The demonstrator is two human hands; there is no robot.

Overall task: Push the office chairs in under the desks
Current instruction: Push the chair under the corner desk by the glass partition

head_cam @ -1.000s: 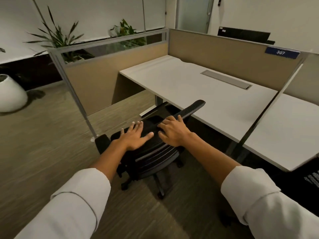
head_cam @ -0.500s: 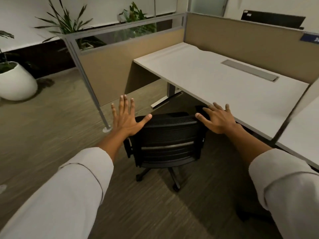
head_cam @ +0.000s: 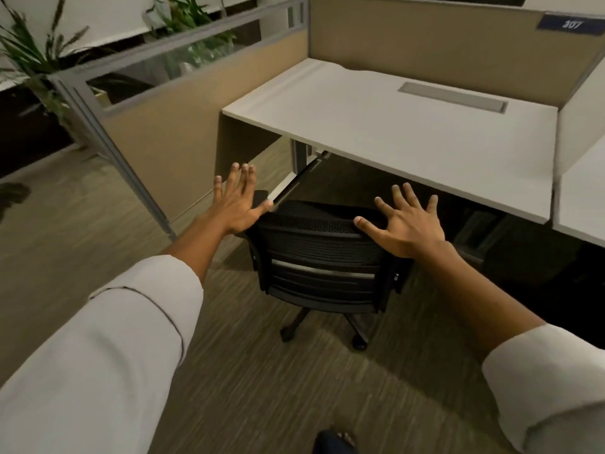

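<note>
The office chair [head_cam: 322, 257] stands with its black mesh back toward the person and its seat turned in toward the desk [head_cam: 393, 126], the top of the backrest just short of the desk's front edge and its wheeled base on the carpet out in front of it. The seat itself is hidden behind the backrest, so how far it reaches under the desk cannot be told. The left hand [head_cam: 234, 204] is flat with the fingers held together and the thumb splayed, at the left top corner of the backrest; the right hand [head_cam: 404, 224] is open with fingers fanned, its palm at the right top corner. Neither grips the frame, and whether the palms touch it or hover just off it is not clear. Judging by this, the chair is lined up and partly in, but the base looks clear of the desk, so a further push seems needed. To the left of the desk a tan partition [head_cam: 157, 126] with a glass strip closes the bay, with plants [head_cam: 29, 50] beyond it; behind the desk a panel carries a blue tag reading 307 [head_cam: 571, 24].
</note>
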